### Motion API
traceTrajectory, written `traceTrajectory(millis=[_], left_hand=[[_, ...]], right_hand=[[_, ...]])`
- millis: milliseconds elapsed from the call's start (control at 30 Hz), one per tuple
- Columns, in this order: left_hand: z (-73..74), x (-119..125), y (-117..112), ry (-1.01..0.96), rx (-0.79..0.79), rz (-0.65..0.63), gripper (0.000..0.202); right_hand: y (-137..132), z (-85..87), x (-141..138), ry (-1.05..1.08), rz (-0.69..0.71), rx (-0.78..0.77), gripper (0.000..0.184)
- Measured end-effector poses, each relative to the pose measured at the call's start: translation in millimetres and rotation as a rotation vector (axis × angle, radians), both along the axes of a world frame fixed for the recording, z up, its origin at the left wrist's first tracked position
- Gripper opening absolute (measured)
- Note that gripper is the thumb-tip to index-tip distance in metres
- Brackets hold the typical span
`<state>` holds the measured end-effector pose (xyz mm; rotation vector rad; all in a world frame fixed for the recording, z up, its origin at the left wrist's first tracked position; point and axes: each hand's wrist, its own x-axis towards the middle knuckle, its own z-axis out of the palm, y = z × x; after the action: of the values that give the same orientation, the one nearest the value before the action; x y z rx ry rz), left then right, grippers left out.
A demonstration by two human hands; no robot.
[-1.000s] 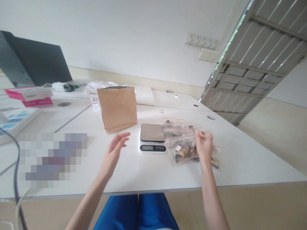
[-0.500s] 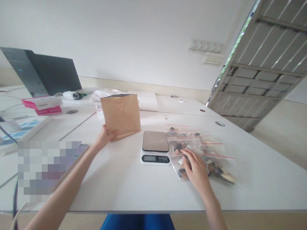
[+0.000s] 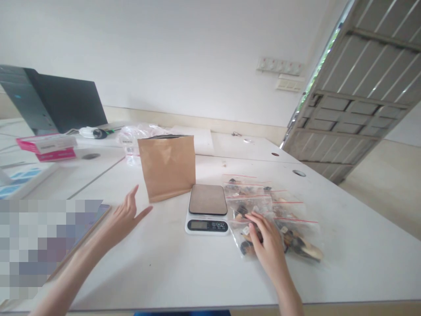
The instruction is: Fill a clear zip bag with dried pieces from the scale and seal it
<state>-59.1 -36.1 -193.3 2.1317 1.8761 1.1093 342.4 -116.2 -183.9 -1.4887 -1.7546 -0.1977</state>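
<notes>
Two bare hands work over a white desk [image 3: 171, 272]. At the lower left of the frame a pixelated patch hides whatever lies there, and at the upper left sit a dark computer case [image 3: 55, 103] and a stack of pink and white boxes [image 3: 49, 147]. Just right of the patch, the left hand [image 3: 123, 217] hangs above the desk with fingers spread apart, holding nothing; it is close to the upright brown paper pouch [image 3: 167, 166] but does not touch it. The pouch stands on its base at centre frame, top edge open, with crumpled clear plastic behind it. Just beside its lower right corner sits a small white digital kitchen scale with a brown platter [image 3: 207, 207]; nothing rests on it. Right of the scale lies an overlapping heap of clear zip bags with red seal lines, filled with dark and tan pieces [image 3: 283, 219]. The right hand [image 3: 266, 243] lies flat on the nearest bag, fingers loosely extended and pressing rather than clamped. The bags are slick and stacked, so a pull on one could drag its neighbours toward the desk's near edge. A careless sweep of the left hand could tip the light pouch.
</notes>
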Motion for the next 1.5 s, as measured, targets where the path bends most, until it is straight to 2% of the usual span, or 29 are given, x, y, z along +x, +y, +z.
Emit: traceTrajectory(millis=[67,100,133,200,467,800,967,1033,1100,1167,1233,1300,1367,1433,1500], left_hand=[[-15.6,5.4,-31.2,0.159,0.049,0.041,0.075],[-22.8,8.1,-44.3,0.234,0.041,0.013,0.066],[-28.7,10.6,-54.7,0.305,0.043,-0.03,0.056],[-35.7,13.8,-66.7,0.386,0.05,-0.042,0.048],[-30.5,17.0,-63.8,0.392,0.011,0.025,0.049],[-19.8,23.1,-67.9,0.342,-0.039,0.016,0.051],[-15.2,20.8,-69.4,0.267,-0.044,0.009,0.048],[-9.8,21.2,-72.9,0.191,-0.058,0.004,0.044],[-1.0,26.3,-80.1,0.064,-0.076,-0.008,0.04],[11.5,39.0,-91.9,-0.121,-0.107,-0.032,0.038],[27.4,59.6,-106.7,-0.336,-0.206,-0.096,0.037],[46.2,84.9,-120.3,-0.526,-0.289,-0.226,0.033],[66.0,109.8,-126.9,-0.675,-0.3,-0.423,0.029],[83.6,129.5,-123.0,-0.826,-0.27,-0.547,0.027],[95.9,142.0,-109.5,-0.992,-0.215,-0.598,0.027]], right_hand=[[-1.3,0.6,-0.4,0.017,0.003,-0.018,0.028],[-1.9,1.0,-0.6,0.027,0.002,-0.027,0.028],[-2.4,1.3,-0.7,0.036,0.003,-0.034,0.028],[-3.3,1.8,-0.9,0.052,0.009,-0.041,0.028],[-6.1,2.4,-0.3,0.083,0.037,-0.032,0.027],[-7.6,2.3,0.5,0.062,0.056,0.019,0.019],[-13.0,11.1,-4.1,-0.071,-0.015,0.14,0.017],[-17.7,18.3,-2.6,-0.145,-0.061,0.213,0.017],[-24.2,30.8,-0.3,-0.209,-0.048,0.245,0.015],[-31.1,49.6,-1.0,-0.249,0.015,0.232,0.013],[-36.1,73.5,-9.4,-0.248,0.061,0.183,0.012],[-36.5,99.0,-27.9,-0.174,0.1,0.053,0.013],[-31.1,122.0,-54.6,-0.057,0.137,-0.11,0.013],[-20.5,140.0,-83.9,0.026,0.26,-0.269,0.011],[-6.2,152.4,-109.6,0.103,0.422,-0.39,0.008]])
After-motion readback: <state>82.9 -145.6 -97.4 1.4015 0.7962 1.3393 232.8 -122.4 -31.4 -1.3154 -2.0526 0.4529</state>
